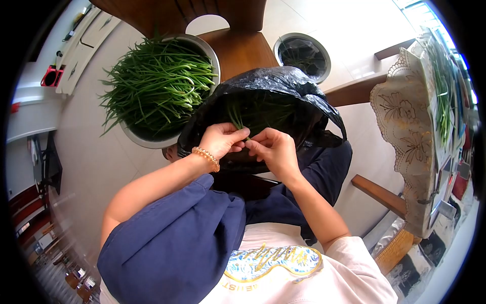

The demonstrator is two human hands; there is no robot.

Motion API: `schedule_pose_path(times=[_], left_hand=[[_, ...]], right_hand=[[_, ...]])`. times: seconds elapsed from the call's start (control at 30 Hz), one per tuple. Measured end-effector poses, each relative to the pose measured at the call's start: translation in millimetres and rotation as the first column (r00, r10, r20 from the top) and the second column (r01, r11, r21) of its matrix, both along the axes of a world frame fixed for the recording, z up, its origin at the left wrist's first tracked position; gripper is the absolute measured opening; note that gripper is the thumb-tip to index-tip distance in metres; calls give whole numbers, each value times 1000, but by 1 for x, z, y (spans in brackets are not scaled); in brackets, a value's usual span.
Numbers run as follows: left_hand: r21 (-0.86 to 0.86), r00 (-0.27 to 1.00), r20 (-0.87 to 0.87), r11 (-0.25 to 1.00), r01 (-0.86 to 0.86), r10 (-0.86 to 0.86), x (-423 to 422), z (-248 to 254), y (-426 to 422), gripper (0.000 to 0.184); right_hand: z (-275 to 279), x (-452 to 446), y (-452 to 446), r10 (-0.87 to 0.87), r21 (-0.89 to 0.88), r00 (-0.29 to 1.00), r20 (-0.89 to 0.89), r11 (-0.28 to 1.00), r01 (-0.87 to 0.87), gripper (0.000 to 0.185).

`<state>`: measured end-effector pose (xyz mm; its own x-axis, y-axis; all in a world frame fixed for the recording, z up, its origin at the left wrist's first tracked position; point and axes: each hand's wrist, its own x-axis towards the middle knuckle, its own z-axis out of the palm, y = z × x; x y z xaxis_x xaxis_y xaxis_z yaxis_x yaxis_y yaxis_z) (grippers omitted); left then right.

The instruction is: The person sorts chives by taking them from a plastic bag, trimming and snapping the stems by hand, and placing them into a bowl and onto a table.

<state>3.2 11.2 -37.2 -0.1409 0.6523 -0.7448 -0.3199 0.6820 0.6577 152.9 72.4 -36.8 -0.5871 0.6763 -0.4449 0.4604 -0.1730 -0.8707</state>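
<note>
Over an open black plastic bag (293, 83) on my lap, my two hands meet in the middle. My left hand (223, 141), with a beaded bracelet on the wrist, pinches a few green chives (236, 117) between thumb and fingers. Close beside it, my right hand (275, 152) is closed too, its thumb and forefinger pinching the lower end of the same stems. More chives lie dimly visible inside the bag. To the left stands a metal basin (215, 66) heaped with long green chives, some hanging over its rim.
A wooden chair (238, 48) stands just beyond the bag. On the floor at the back right is a second metal basin (328, 63) with a dark plastic lining and some greens. At the right, a table with a lace cloth (400, 109) holds more greens.
</note>
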Motion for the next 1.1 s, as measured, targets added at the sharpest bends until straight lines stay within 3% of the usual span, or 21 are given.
schedule_pose_path(times=[0.07,0.1,0.17,0.2,0.37,0.57,0.6,0.77,0.83,0.9,0.97,1.03,1.1], left_hand=[[-6,999,34,999,-32,32,0,0,-1,22],[-2,997,40,998,-64,64,1,0,-1,22],[3,994,47,995,-96,95,2,-2,-1,22],[0,992,68,994,-107,107,1,-4,-2,24],[-16,983,140,993,-120,121,2,-4,-3,29],[19,985,151,996,-93,89,2,-6,-4,29],[29,989,135,998,-58,53,2,-7,-5,29],[-14,994,104,1000,18,-17,0,0,-3,27],[-43,941,276,975,216,-196,1,4,-4,25],[-15,858,400,934,357,-322,2,9,-6,27],[59,826,399,910,411,-399,4,13,-5,31],[75,824,393,907,414,-409,5,15,-4,32],[88,824,385,906,415,-415,5,17,-4,33]], right_hand=[[-11,3,0,-159,-178,963,-216,977,121,14],[-13,5,1,-158,-179,964,-215,977,121,14],[-14,10,4,-374,-493,909,-185,835,243,14],[-13,12,7,-433,-573,896,-98,761,305,23],[-20,17,3,-482,-373,852,-204,843,387,43],[-12,13,3,-51,-388,979,-197,921,-30,23],[-16,12,1,-38,-305,982,-185,952,-21,20],[-17,14,9,-145,-409,971,-191,911,55,18],[-18,18,15,-314,-369,945,-86,891,263,19],[-17,20,17,-305,-366,946,-114,898,245,20],[-16,23,17,-295,-361,942,-163,906,221,25],[-8,24,16,-274,-386,943,-187,903,186,28],[-5,25,17,-151,-512,974,-169,858,44,28]])
